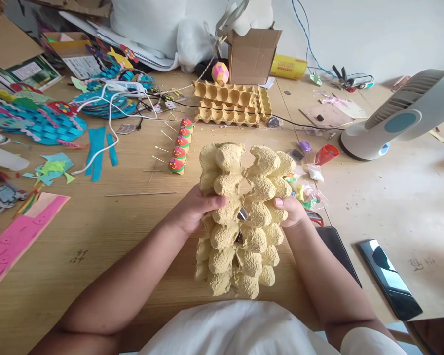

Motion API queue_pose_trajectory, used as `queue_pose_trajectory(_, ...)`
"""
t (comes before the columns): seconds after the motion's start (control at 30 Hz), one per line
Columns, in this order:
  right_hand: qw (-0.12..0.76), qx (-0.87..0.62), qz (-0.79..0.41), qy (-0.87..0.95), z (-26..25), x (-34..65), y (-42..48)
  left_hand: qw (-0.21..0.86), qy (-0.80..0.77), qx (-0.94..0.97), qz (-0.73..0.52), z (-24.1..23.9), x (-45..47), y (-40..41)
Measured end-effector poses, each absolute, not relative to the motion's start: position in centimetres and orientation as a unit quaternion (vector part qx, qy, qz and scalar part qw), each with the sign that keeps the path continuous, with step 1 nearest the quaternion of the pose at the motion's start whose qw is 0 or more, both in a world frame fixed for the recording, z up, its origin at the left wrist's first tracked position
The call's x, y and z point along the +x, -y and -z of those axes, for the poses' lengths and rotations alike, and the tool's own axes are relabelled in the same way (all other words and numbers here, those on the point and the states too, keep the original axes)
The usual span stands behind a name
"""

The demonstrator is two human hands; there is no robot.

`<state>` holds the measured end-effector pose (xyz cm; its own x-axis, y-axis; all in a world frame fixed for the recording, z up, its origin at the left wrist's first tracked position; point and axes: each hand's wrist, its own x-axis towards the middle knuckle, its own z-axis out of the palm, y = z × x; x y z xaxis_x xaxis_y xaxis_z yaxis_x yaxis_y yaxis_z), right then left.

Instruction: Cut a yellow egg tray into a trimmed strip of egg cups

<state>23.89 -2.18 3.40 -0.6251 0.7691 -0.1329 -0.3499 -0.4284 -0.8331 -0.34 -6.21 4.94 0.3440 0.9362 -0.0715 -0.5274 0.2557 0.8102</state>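
Both hands hold up a pale yellow egg carton [227,236], its bumpy cups facing me and small gaps running down the middle. My left hand [198,207] grips its left side, thumb on a cup. On the right edge, my right hand [290,209] grips likewise with the thumb in front. Most fingers of both hands are hidden behind the carton. Beyond it on the table lies a row of red and green painted egg-cup caterpillars [179,148] with green-tipped sticks beside them. Further back, more egg carton pieces [227,116] are stacked.
A white fan [385,118] stands at the right, near a red cup [326,154]. Two dark phone-like devices, one a phone [388,281], lie right of my arm. Blue woven paper crafts [55,128], a white cable [113,118] and a pink strip [18,236] occupy the left. A cardboard box [253,56] stands behind.
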Motion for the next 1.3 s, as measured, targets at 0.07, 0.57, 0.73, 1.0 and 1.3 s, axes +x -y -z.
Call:
queue_pose_trajectory(0.07, 0.343, -0.259, -0.812, 0.395, -2.8, 23.7, 2.4, 0.757, -0.288, 0.333, -0.483, -4.5, -0.2, 6.3)
queue_pose_trajectory(0.57, 0.463, -0.315, -0.726, 0.399, -4.1, 25.4, 1.0, 0.799, -0.261, 0.336, -0.425, -3.8, -0.4, 5.7)
queue_pose_trajectory(0.73, 0.465, -0.311, -0.722, 0.408, -5.1, 25.8, 0.7, 0.792, -0.282, 0.358, -0.405, -4.0, -0.4, 5.8)
queue_pose_trajectory(1.0, 0.37, -0.287, -0.788, 0.399, -4.5, 24.8, 0.8, 0.747, -0.284, 0.345, -0.493, -4.2, -0.5, 5.4)
queue_pose_trajectory(1.3, 0.386, -0.268, -0.804, 0.365, -2.5, 23.3, 1.2, 0.785, -0.249, 0.3, -0.482, -3.0, 0.2, 6.1)
